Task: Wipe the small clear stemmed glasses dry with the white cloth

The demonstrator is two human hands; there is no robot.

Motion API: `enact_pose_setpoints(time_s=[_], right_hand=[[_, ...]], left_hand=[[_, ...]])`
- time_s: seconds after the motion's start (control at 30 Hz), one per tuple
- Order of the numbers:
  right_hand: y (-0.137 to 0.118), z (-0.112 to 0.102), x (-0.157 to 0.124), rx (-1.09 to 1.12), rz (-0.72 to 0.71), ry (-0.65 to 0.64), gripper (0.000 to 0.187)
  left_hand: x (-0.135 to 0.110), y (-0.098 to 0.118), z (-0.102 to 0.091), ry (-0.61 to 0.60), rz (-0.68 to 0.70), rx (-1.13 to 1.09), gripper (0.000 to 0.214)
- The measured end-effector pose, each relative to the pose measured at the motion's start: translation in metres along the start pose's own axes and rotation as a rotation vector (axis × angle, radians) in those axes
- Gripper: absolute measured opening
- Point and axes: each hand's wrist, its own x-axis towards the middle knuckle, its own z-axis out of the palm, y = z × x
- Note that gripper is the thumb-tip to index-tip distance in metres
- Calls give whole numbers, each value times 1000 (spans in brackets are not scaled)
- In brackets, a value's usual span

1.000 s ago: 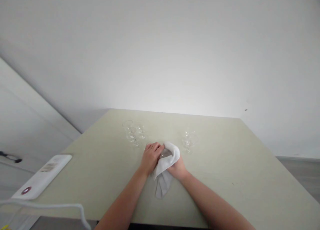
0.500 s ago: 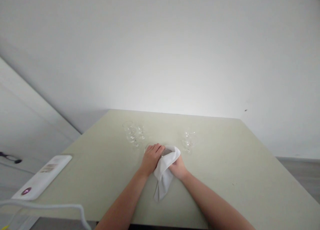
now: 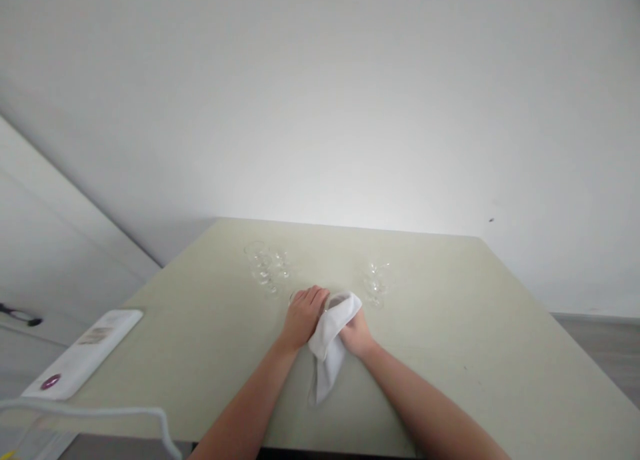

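Observation:
My left hand (image 3: 306,317) is closed around a clear glass (image 3: 327,304), mostly hidden by my fingers and the cloth. A thin clear edge shows just left of those fingers. Wrapped in and over my right hand (image 3: 357,333) is a white cloth (image 3: 332,333), its loose end hanging toward the table's front edge. The cloth lies against the glass, between my two hands. Beyond my left hand stand several clear stemmed glasses (image 3: 270,267). More clear glassware (image 3: 375,283) is past my right hand, too faint to count.
The pale table (image 3: 450,300) meets a white wall (image 3: 350,113) at the back. On its left edge lies a white box (image 3: 85,353) with a purple round mark. A white cable (image 3: 100,412) crosses the lower left corner. A cabinet with a dark handle (image 3: 20,315) is at far left.
The cloth has shifted slightly around the glass, and its hanging end has swung a little. Both hands stay in nearly the same place. The view has tilted very slightly.

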Motion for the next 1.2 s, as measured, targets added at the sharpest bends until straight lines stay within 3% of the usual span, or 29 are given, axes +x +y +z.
enact_pose_setpoints(time_s=[0.17, 0.4, 0.57, 1.0, 1.2], right_hand=[[3, 1, 1, 57, 25, 9, 13], [0, 1, -1, 0, -123, -79, 55], [2, 0, -3, -84, -202, -102, 54], [-3, 1, 0, -7, -148, -67, 50], [-4, 1, 0, 0, -126, -62, 53]], left_hand=[[-2, -3, 6, 18, 2, 43, 15], [-2, -4, -2, -99, -33, 30, 13], [-1, -2, 0, -155, -63, 63, 13], [1, 3, -3, -261, -122, -25, 14], [1, 2, -3, -249, -110, -38, 14]])
